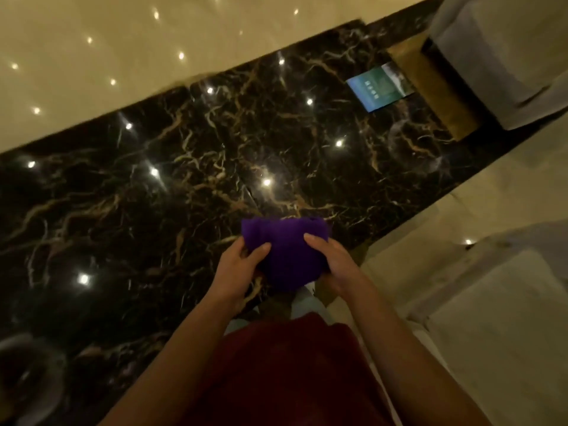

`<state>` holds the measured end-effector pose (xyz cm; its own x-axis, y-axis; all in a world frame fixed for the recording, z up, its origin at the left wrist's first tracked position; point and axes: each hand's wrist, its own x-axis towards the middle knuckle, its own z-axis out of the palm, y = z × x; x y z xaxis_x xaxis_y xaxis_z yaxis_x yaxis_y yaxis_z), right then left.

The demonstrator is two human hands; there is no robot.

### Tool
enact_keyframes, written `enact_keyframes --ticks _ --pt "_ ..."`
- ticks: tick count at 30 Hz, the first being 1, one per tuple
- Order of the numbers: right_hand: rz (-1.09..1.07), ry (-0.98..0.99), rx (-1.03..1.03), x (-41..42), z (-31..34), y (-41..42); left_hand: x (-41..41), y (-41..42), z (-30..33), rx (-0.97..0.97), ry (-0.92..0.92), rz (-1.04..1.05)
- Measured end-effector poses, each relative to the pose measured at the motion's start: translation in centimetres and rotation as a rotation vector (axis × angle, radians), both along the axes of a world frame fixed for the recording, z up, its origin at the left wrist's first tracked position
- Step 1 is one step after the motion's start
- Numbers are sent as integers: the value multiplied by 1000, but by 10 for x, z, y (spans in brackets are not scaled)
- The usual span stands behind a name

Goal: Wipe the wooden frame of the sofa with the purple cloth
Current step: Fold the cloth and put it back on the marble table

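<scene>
The purple cloth [287,253] is bunched between both hands, held in front of my body over the dark marble floor. My left hand [235,273] grips its left side with the thumb on top. My right hand [333,261] grips its right side. A grey upholstered sofa [504,53] stands at the top right, and a golden-brown wooden part of its frame [430,87] shows along its base. A pale cushioned seat [479,302] lies at the lower right, close to my right arm.
The floor is a band of glossy black marble with gold veins [184,179], bordered by cream tiles [107,56], and it reflects ceiling lights. A blue-green booklet or card [379,87] lies beside the wooden frame. A dark round object [27,373] sits at the lower left.
</scene>
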<state>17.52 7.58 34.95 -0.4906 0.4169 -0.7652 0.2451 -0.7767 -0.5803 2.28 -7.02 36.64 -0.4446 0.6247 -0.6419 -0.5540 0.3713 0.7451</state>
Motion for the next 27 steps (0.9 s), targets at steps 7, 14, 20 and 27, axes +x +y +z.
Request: enact_keyframes --ticks 7,14,20,27 --pt "458 -185 188 -26 -95 78 17 21 -90 -296 -124 182" --pt "774 -279 233 -40 -228 109 30 45 -208 -591 -42 140" --pt "632 -438 267 -41 -330 112 -3 78 -314 -636 85 -8" --pt "690 -478 275 -59 -389 119 -39 75 -386 -696 193 -215"
